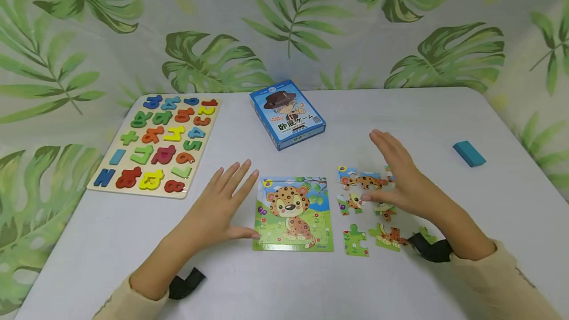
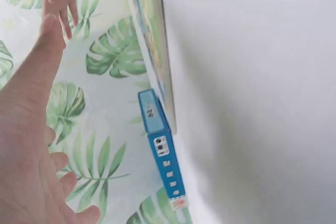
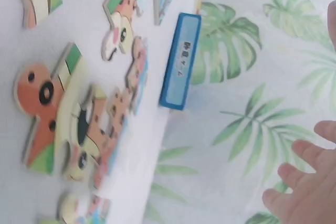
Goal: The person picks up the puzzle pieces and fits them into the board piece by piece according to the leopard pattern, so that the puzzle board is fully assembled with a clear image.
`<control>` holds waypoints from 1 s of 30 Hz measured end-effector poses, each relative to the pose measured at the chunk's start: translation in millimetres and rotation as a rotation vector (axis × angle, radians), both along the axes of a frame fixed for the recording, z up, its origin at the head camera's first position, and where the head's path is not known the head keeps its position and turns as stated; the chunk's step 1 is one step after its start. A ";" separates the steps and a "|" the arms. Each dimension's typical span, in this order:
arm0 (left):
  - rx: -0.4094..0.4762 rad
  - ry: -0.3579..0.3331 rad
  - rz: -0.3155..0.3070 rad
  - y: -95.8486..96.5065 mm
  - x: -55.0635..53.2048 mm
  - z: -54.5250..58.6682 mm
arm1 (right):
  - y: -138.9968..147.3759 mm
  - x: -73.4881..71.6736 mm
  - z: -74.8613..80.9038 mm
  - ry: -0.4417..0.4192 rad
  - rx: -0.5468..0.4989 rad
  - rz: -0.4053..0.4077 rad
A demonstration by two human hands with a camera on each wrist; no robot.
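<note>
My left hand (image 1: 218,208) hovers at the left edge of a square leopard picture board (image 1: 291,216), fingers spread and holding nothing. Over to the right, my right hand (image 1: 402,179) is raised above loose jigsaw pieces, its thumb apart from the fingers and nothing in its grasp. The pieces lie in rough rows: a green corner piece (image 1: 355,241), a paw piece (image 1: 388,237), a spotted piece (image 1: 370,180) and several more, some hidden under the hand. In the right wrist view, a spotted orange piece (image 3: 44,98) and a piece with an eye (image 3: 119,32) show close up.
A blue card game box (image 1: 289,112) lies behind the board. To the left is a wooden tray (image 1: 120,162) of coloured numbers and symbols. A teal block (image 1: 469,153) sits at the far right. Leaf-patterned cloth (image 1: 213,63) hangs behind the white table (image 1: 275,285).
</note>
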State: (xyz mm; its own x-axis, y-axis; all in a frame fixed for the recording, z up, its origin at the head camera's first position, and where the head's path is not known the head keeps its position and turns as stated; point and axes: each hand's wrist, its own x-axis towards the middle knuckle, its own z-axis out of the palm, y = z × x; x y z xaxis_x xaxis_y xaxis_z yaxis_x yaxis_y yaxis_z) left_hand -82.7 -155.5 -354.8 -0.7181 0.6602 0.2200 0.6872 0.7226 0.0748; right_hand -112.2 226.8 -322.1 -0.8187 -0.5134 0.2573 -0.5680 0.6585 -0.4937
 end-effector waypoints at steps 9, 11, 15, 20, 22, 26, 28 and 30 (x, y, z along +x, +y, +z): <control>0.145 -0.303 0.077 11.3 8.6 -14.6 | -3.2 -17.8 -29.9 -0.143 -0.140 -0.038; 0.156 -0.365 0.093 12.1 8.6 -17.2 | -1.9 -20.6 -36.3 -0.146 -0.141 -0.022; 0.193 -0.453 0.124 10.9 6.8 -25.0 | 0.0 -25.3 -46.7 -0.187 -0.123 -0.011; 0.226 -0.504 0.121 7.5 3.8 -33.9 | 2.6 -31.5 -58.0 -0.250 -0.087 -0.022; 0.230 -0.493 0.102 6.3 2.7 -35.9 | 4.0 -33.5 -61.5 -0.263 -0.075 -0.023; 0.242 -0.467 0.061 4.6 1.0 -39.0 | 5.3 -37.9 -67.3 -0.268 -0.035 -0.018; 0.239 -0.460 0.049 4.1 0.4 -40.1 | 4.5 -39.6 -68.6 -0.266 -0.008 -0.017; 0.239 -0.457 0.040 3.6 -0.1 -40.6 | 3.2 -40.8 -68.8 -0.253 0.022 -0.016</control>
State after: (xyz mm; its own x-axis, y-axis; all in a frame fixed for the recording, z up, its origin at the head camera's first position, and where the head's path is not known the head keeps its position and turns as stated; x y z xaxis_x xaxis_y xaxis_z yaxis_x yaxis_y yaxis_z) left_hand -82.9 -151.9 -395.4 -0.7999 0.5998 0.0192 0.5179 0.6739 0.5270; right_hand -153.0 230.0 -390.9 -0.8638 -0.5028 0.0318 -0.4173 0.6788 -0.6041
